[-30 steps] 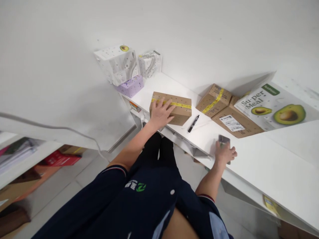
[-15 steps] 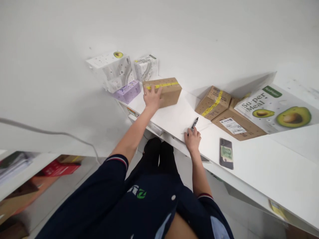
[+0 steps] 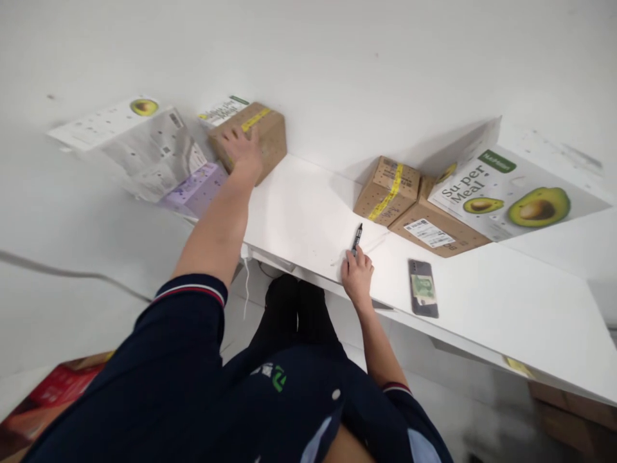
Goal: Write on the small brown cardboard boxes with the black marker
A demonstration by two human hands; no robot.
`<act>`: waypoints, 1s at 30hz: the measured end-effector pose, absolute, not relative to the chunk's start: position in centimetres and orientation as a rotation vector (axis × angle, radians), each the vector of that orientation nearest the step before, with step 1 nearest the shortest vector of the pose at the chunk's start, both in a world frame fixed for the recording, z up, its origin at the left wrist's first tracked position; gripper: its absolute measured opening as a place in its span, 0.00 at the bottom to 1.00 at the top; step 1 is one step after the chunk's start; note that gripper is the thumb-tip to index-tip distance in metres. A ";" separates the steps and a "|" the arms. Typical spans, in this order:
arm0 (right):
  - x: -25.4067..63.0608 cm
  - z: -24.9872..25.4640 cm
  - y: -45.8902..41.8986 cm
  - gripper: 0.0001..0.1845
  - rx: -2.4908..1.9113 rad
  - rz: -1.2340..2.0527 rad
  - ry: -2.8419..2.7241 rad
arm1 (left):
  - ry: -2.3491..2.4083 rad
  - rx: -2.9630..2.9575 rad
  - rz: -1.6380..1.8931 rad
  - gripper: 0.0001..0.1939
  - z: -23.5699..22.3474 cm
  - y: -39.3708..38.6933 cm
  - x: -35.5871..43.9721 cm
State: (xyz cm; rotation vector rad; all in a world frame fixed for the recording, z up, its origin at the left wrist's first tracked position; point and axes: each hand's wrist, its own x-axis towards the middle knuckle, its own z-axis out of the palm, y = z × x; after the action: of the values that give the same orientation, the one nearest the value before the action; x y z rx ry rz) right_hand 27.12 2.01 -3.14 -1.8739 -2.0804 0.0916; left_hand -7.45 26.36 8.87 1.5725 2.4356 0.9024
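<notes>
My left hand point(image 3: 243, 149) lies spread on a brown cardboard box with yellow tape point(image 3: 260, 132), which sits at the far left of the white table point(image 3: 308, 212), against the wall and beside the white printed boxes point(image 3: 149, 145). My right hand point(image 3: 357, 275) is closed on the lower end of a black marker point(image 3: 357, 235) lying on the table near its front edge. A phone point(image 3: 423, 287) lies flat on the table to the right of that hand.
Two more brown boxes point(image 3: 385, 190) point(image 3: 434, 225) and a large avocado "Super Meal" box point(image 3: 511, 193) stand against the wall at the right. A purple box point(image 3: 193, 190) sits under the white ones. A red carton point(image 3: 58, 386) is on the floor at left.
My left hand has pushed the taped box left and back to the wall beside the white boxes. My right hand let go of the phone and moved left onto the marker.
</notes>
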 end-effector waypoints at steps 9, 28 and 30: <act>27.3 -3.3 2.2 0.23 -1.883 0.138 -2.069 | 1.774 2.318 0.919 0.43 9.6 20.9 16.3; 28.0 -2.7 2.3 0.22 -1.881 0.277 -2.062 | 1.998 2.131 1.000 0.34 7.9 21.8 19.5; 28.0 -2.7 2.2 0.22 -1.875 0.277 -2.035 | 1.984 2.180 0.989 0.33 7.8 19.9 16.7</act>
State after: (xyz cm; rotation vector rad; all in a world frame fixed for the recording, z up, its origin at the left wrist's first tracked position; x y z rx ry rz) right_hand 28.00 2.23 -2.69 -1.8752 -2.0350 0.2766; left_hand 16.69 19.90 7.78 2.1797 1.9841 0.9892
